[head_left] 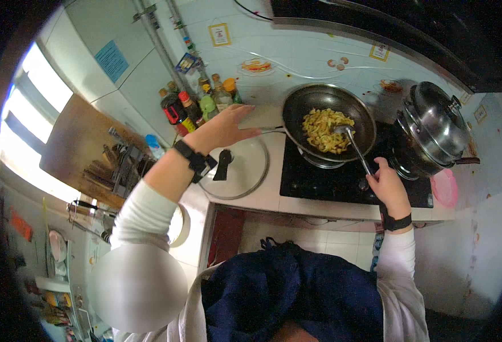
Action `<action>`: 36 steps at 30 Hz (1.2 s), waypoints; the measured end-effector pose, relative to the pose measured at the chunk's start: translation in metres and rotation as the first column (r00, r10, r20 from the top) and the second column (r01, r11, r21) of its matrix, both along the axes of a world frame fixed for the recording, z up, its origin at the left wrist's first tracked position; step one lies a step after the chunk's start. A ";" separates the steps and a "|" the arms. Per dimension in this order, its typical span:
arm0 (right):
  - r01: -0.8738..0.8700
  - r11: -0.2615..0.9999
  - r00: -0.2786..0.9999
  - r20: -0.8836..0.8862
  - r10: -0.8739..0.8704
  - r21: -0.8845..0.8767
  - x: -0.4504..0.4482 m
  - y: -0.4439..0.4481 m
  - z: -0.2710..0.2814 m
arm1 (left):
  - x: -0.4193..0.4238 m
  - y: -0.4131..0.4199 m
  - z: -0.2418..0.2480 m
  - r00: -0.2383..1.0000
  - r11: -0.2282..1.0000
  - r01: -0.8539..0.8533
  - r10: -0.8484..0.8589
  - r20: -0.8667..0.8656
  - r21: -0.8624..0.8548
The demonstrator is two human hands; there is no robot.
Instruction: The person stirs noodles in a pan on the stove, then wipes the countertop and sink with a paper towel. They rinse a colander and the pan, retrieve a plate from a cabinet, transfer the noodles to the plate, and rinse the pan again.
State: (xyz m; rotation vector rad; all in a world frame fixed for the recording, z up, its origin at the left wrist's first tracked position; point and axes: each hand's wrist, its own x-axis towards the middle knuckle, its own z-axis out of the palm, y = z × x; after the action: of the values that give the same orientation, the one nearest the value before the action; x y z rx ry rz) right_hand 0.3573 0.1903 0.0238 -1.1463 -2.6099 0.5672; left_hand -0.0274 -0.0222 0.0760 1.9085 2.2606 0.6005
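My right hand [388,184] grips the handle of a metal spatula [356,147], whose head rests in chopped, yellowish-green food [326,128]. The food lies in a dark wok [364,107] on the left side of a black gas hob [319,181]. Held out with fingers apart, my left hand [229,128] is near the tip of the wok's handle [272,130] and over the upper edge of a glass lid [249,171]; it seems to hold nothing. The lid lies on the counter, with a black knob [223,164] on top.
Several sauce bottles [189,109] stand against the wall at the back left. On the hob's right burner is a lidded steel pot [437,128], and beside it a pink plastic item [444,188]. A knife rack [125,166] and a wooden board [73,145] are at left; a range hood [375,34] hangs above.
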 end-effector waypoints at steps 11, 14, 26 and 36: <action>0.085 0.976 0.988 -0.145 -0.056 0.203 0.029 0.034 -0.028 | -0.048 0.068 -0.031 0.938 0.586 0.218 0.095 0.334 -0.780; 0.116 0.969 0.981 -0.179 -0.077 0.218 0.037 0.040 -0.033 | -0.048 0.058 -0.038 0.823 0.585 0.282 0.259 0.505 -0.760; 0.096 0.936 0.946 -0.323 0.019 0.337 0.040 0.056 -0.036 | 0.023 0.041 -0.046 0.431 0.600 0.515 0.437 0.790 -0.612; 0.138 0.881 0.911 -0.406 0.065 0.452 0.043 0.046 -0.038 | 0.113 0.000 -0.051 0.206 0.855 0.235 0.420 0.884 -0.462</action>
State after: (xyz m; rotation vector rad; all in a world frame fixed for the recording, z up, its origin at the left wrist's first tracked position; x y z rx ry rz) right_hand 0.4002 0.2360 -0.0137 -0.8083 -2.1772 0.1188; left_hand 0.0856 -0.0217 0.0253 0.6178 1.3543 0.7882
